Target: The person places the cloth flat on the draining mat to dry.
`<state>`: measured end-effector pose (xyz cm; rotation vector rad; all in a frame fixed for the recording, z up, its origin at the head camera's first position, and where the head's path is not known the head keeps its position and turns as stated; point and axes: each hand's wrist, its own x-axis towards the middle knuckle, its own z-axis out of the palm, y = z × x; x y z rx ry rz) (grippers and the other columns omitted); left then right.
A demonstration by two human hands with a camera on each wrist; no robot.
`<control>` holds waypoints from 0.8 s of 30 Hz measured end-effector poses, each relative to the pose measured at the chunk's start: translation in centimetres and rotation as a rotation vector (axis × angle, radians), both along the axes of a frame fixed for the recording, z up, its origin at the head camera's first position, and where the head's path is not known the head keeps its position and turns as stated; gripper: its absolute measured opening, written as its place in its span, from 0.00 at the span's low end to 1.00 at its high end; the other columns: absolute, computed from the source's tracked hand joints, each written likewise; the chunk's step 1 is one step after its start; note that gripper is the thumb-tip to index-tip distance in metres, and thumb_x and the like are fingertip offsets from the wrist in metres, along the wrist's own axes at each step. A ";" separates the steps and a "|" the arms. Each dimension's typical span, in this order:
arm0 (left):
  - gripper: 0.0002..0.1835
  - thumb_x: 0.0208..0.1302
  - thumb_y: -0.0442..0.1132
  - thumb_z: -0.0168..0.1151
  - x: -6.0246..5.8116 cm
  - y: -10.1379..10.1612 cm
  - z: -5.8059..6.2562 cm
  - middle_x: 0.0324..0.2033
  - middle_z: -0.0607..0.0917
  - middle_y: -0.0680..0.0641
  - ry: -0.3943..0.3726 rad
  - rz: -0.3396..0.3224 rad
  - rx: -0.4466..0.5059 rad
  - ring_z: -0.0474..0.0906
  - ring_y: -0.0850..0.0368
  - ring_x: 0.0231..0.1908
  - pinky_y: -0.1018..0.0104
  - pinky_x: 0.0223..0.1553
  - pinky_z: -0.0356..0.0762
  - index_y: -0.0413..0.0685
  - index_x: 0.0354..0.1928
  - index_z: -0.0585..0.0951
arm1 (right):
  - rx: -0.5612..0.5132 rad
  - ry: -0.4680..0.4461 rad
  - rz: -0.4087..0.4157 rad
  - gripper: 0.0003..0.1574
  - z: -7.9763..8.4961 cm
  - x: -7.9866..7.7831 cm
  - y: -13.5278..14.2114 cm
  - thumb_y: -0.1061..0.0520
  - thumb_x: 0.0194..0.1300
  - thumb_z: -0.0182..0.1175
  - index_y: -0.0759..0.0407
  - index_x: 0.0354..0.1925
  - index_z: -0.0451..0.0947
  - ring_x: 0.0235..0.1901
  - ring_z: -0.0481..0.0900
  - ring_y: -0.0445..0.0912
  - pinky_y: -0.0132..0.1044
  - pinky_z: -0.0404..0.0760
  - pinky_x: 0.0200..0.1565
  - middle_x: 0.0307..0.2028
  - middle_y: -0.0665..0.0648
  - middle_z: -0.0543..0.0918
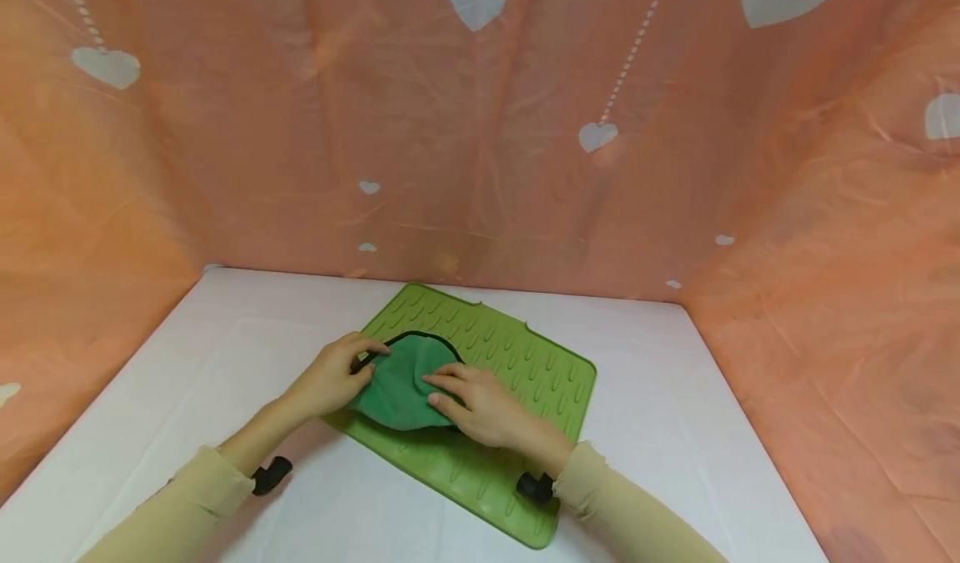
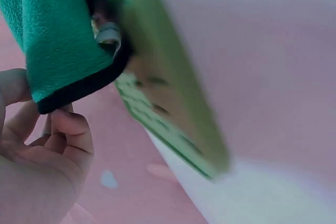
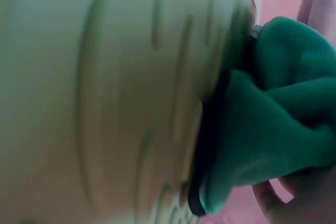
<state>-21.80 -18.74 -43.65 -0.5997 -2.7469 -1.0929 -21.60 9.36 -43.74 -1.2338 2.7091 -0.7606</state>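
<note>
The left hand (image 1: 330,379) pinches a black-edged corner of the cloth (image 1: 405,392) between its thumb and fingertips, as the left wrist view plainly shows. The right hand (image 1: 487,409) lies over the other side of the cloth, thumb and fingers bent and close to a fold; whether they pinch it, I cannot tell. The forearms come in from the lower left and lower right, angled inward, with the backs of both hands turned upward. Each beige sleeve (image 1: 198,492) is pushed back from the wrist, and a small black piece (image 1: 272,475) sticks out beneath each cuff.

The cloth sits between the two hands, on the left part of a green mat (image 1: 551,371), with its far edge beyond the fingertips and its near side bulging toward the person. It is a deeper green than the mat, soft and fuzzy up close, with black trim (image 2: 84,90) along its border. It is bunched rather than flat, with thick folds showing beside the right hand. A small pale loop (image 2: 108,33) shows near the trim.

The mat, covered in short raised ridges, lies slantwise on a white table (image 1: 247,329) before a pinkish-orange curtain (image 1: 420,129) printed with pale hearts
</note>
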 end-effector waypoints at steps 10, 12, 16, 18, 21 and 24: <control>0.14 0.68 0.27 0.64 1.6 -2.5 -0.7 0.46 0.83 0.44 -0.089 -0.016 -0.064 0.72 0.58 0.33 0.61 0.37 0.75 0.41 0.53 0.85 | 0.222 0.154 0.079 0.31 -0.7 0.7 -1.4 0.42 0.82 0.51 0.51 0.74 0.72 0.70 0.70 0.50 0.53 0.65 0.71 0.70 0.56 0.74; 0.13 0.68 0.28 0.64 1.4 -2.4 -0.7 0.46 0.83 0.43 -0.095 -0.023 -0.054 0.74 0.59 0.33 0.61 0.37 0.76 0.41 0.53 0.85 | 0.142 0.116 0.075 0.30 -0.4 0.5 -1.0 0.44 0.82 0.53 0.53 0.74 0.72 0.70 0.70 0.52 0.54 0.65 0.70 0.69 0.57 0.74; 0.13 0.70 0.30 0.64 0.7 -2.1 -0.6 0.49 0.83 0.38 -0.128 -0.034 -0.013 0.80 0.57 0.37 0.62 0.37 0.80 0.40 0.55 0.83 | -0.094 0.011 0.029 0.28 -0.1 -0.2 0.3 0.50 0.81 0.54 0.59 0.72 0.73 0.69 0.71 0.56 0.57 0.68 0.69 0.68 0.61 0.75; 0.14 0.71 0.31 0.63 0.3 -2.0 -0.6 0.50 0.83 0.37 -0.150 -0.034 0.014 0.81 0.56 0.37 0.63 0.35 0.81 0.39 0.57 0.82 | -0.211 -0.036 -0.029 0.26 -0.2 -0.7 1.2 0.53 0.81 0.55 0.61 0.70 0.74 0.67 0.73 0.58 0.58 0.72 0.66 0.66 0.62 0.77; 0.15 0.72 0.31 0.63 -0.1 -1.9 -0.7 0.50 0.84 0.36 -0.166 -0.030 0.042 0.81 0.56 0.36 0.65 0.32 0.80 0.38 0.58 0.81 | -0.332 -0.093 -0.141 0.23 -0.6 -1.7 2.6 0.56 0.80 0.56 0.65 0.66 0.76 0.61 0.77 0.59 0.58 0.79 0.60 0.61 0.63 0.79; 0.15 0.71 0.31 0.65 -0.3 -1.7 -0.7 0.49 0.85 0.36 -0.161 -0.022 0.050 0.79 0.57 0.35 0.65 0.32 0.79 0.37 0.58 0.81 | -0.365 -0.147 -0.237 0.20 -1.0 -2.4 3.9 0.60 0.78 0.59 0.67 0.63 0.78 0.54 0.82 0.58 0.54 0.83 0.54 0.55 0.64 0.82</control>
